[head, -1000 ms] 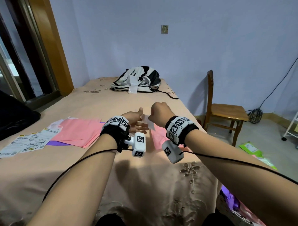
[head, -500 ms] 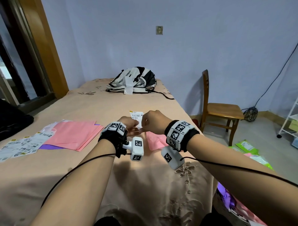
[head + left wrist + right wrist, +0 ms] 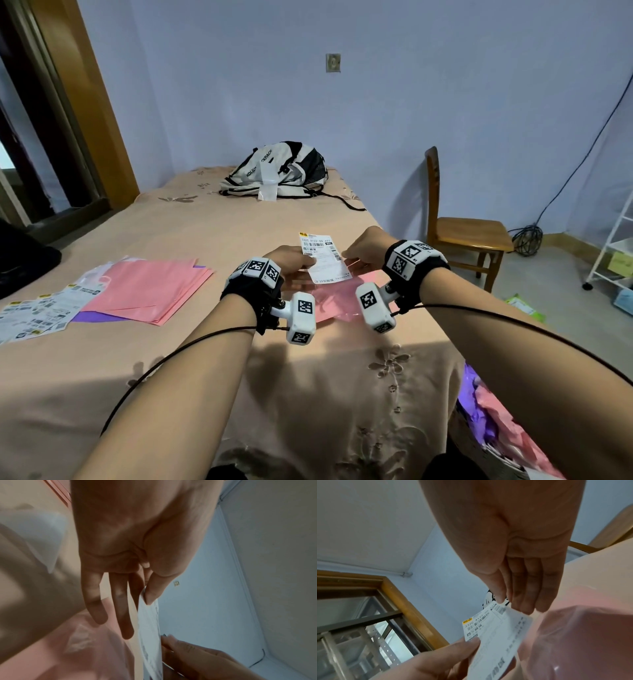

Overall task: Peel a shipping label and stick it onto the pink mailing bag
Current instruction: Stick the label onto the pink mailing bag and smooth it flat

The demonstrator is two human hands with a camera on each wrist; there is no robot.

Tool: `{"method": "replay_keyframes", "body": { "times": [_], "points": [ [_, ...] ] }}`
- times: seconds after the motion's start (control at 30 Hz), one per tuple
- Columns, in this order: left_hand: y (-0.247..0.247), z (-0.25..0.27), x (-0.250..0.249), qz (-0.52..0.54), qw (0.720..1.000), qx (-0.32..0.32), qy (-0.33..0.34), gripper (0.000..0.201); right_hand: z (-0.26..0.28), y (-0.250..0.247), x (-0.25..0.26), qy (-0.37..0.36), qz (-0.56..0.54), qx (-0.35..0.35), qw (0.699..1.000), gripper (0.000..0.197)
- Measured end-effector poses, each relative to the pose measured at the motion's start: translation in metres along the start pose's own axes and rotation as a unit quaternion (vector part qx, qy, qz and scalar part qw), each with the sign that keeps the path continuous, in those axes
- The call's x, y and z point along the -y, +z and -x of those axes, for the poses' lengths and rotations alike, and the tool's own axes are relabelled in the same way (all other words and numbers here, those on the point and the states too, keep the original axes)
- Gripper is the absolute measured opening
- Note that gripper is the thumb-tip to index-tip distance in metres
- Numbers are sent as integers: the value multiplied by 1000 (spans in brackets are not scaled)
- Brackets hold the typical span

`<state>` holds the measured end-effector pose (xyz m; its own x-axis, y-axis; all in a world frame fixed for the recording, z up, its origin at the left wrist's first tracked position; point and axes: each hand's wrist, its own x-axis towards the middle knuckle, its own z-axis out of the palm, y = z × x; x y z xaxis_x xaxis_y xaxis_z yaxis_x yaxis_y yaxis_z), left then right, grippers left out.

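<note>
Above bed [image 3: 191, 359], over pink bag [image 3: 337, 301]: label [image 3: 323, 258] held taut between your hands, print up. Left hand [image 3: 291, 265] pinches left edge, thumb on top, other fingers straight beneath. Right hand [image 3: 364, 250] pinches far right corner, remaining fingers loosely extended. Label likely thin, floppy, tacky underneath; hold by edges only. Bag looks slick, crinkly, apt to shift. Spare bags [image 3: 150, 291], label sheets [image 3: 37, 311] lie left; backpack [image 3: 274, 169] beyond.

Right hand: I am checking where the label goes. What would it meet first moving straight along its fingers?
Probably the shipping label the right hand already pinches, then the left hand; depth is unclear.
</note>
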<state>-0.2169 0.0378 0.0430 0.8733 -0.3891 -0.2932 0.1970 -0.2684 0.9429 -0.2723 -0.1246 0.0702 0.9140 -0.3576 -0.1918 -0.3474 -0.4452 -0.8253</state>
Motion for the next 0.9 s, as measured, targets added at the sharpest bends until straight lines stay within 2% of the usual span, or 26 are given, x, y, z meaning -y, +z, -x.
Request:
{"method": "replay_keyframes", "body": {
  "times": [0.27, 0.43, 0.57, 0.8, 0.87, 0.9],
  "points": [
    [22, -4, -4, -26, 999, -1, -24, 28, -3, -9, -6, -11, -25, -31, 999, 27],
    [23, -16, -4, -42, 999, -17, -27, 23, -6, -9, -10, -8, -34, -28, 999, 22],
    [25, -15, -3, -37, 998, -4, -59, 7, -12, -9, -15, -1, -41, -45, 998, 11],
    [24, -28, 4, -25, 997, -36, -55, 21, -17, -12, -25, 22, -36, -33, 999, 10],
    [24, -29, 5, -22, 998, -45, -49, 6, -18, -12, -27, 23, -32, -33, 999, 11],
    [24, -30, 6, -16, 998, -47, -47, 5, -19, -13, -28, 23, -31, -34, 999, 10]
  ]
}}
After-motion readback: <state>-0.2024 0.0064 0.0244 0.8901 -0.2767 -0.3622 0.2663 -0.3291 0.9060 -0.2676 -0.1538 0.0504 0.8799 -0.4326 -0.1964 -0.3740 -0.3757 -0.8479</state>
